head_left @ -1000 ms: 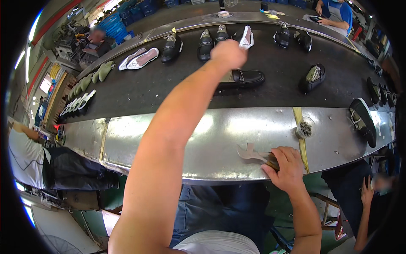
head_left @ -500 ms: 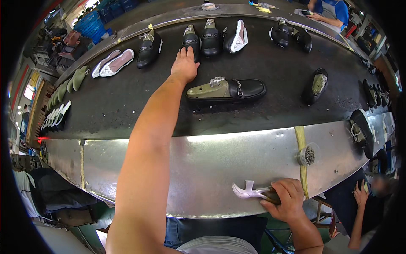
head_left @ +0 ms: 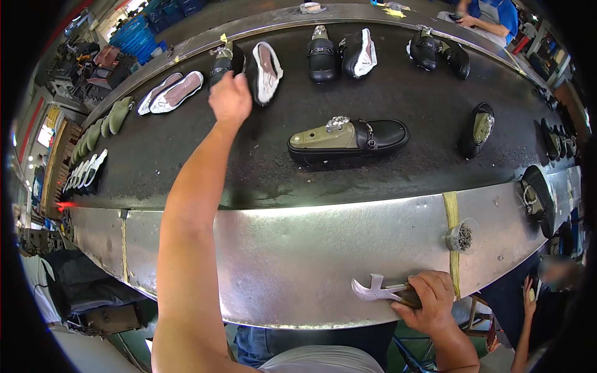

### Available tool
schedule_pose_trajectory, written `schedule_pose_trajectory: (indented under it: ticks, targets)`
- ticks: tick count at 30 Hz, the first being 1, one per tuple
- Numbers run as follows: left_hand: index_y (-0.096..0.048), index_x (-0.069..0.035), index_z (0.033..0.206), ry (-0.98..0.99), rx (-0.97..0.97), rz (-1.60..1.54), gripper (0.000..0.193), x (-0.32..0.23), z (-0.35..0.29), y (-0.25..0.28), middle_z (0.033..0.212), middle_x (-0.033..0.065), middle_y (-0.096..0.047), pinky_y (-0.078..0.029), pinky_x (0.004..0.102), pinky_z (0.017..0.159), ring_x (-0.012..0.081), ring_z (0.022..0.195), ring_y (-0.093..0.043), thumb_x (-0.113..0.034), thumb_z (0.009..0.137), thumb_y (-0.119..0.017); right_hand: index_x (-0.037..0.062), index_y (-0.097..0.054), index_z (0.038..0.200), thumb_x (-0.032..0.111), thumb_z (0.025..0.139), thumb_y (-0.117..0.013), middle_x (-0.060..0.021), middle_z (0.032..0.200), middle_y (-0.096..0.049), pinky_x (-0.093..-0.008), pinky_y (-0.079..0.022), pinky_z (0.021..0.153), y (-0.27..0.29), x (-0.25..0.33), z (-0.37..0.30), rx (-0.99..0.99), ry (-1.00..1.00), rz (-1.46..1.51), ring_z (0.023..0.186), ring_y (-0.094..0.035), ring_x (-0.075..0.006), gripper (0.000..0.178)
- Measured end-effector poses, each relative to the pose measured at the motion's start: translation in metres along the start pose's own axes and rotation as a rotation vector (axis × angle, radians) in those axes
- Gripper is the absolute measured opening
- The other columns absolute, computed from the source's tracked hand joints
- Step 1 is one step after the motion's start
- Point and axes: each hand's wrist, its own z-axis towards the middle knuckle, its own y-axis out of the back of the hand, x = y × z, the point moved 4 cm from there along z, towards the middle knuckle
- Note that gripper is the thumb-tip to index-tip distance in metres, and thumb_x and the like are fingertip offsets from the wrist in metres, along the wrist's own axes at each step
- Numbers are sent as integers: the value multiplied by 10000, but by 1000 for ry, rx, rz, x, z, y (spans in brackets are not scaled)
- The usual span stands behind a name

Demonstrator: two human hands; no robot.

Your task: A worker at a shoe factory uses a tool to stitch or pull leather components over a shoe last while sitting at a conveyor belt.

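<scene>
My left hand (head_left: 231, 101) reaches over the belt to the toe of a black loafer (head_left: 227, 57) with a chain trim; its blurred fingers are partly hidden, and I cannot tell whether they grip the shoe. Just right of it lies an overturned shoe (head_left: 267, 76), its pale underside showing. My right hand (head_left: 430, 299) is closed round the handle of a claw hammer (head_left: 374, 288), held low over the metal ledge with the head pointing left. Between them a black loafer on a green last (head_left: 348, 138) lies sideways on the belt, toe to the right.
Along the far side stand more loafers (head_left: 321, 57) and pale-soled shoes (head_left: 177, 93). Green lasts (head_left: 114, 117) line the left. A clear cup of nails (head_left: 459, 237) sits on the metal ledge (head_left: 323, 261) beside yellow tape. Another person (head_left: 491, 25) works across the belt.
My left hand has moved left from one far loafer to its neighbour. The first loafer now lies overturned, underside showing. My right hand still holds the hammer; the view has shifted slightly.
</scene>
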Motion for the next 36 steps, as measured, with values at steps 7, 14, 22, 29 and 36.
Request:
schedule_pose_trajectory:
  ticks: [7,14,22,29,36]
  targets:
    - [-474,-55,1408,-86,13,394,564,44,0,-8,1451,175,-473,-363,497,1104,366,1359,-401,-240,903,-645,24,-651,1025,406,736,-820,-113,963,-618,-418,-462,736,-1,4,3,17,1,-17,849,-586,-296,509]
    - [-364,-60,1467,-162,193,266,621,52,16,7,1267,205,-614,-469,462,986,379,1184,-578,-258,943,-632,26,-644,1036,401,730,-823,-114,962,-614,-427,-461,730,-3,7,3,16,-5,-20,847,-582,-304,516]
    - [-616,-196,1335,152,157,-65,567,37,-22,17,1617,276,-134,-254,572,1169,511,1472,-157,-594,946,-511,20,-623,1062,415,730,-810,-137,968,-614,-440,-480,737,-3,12,5,3,11,-23,835,-603,-328,549]
    - [-592,-48,1363,313,360,-71,968,-34,-29,7,1656,211,0,-169,647,1170,442,1521,49,-809,765,-574,13,-638,1043,409,723,-821,-138,980,-618,-445,-489,753,-4,18,6,-13,-4,-24,849,-604,-337,541]
    - [-646,-88,1303,176,211,-61,782,2,-19,-7,1604,185,-141,-347,508,1131,423,1444,-236,-619,738,-746,12,-641,1039,426,740,-816,-137,980,-619,-436,-486,740,-4,20,9,1,6,-25,844,-602,-330,539]
